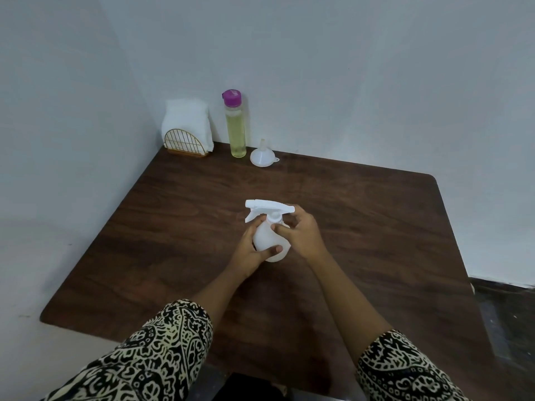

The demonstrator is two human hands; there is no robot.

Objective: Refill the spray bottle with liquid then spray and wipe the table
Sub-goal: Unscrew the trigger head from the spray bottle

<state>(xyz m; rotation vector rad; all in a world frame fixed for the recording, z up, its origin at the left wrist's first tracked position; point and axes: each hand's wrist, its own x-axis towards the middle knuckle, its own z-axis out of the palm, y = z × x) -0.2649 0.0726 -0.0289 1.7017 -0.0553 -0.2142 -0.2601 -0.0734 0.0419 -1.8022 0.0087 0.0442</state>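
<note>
While the left hand [251,251] grips the spray bottle [267,237] steady, the right hand [302,234], seemingly pinching its collar [274,219], should unscrew squarely.

Funnel [263,156] right of bottle [236,125]

L hand [252,251] grips spray bottle [265,238] body, R hand [302,233] pinches neck, arms fwd.

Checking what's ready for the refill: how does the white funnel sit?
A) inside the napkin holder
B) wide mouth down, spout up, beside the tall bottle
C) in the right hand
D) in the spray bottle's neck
B: the funnel stands on its wide mouth, spout up, just right of the tall bottle.
</note>
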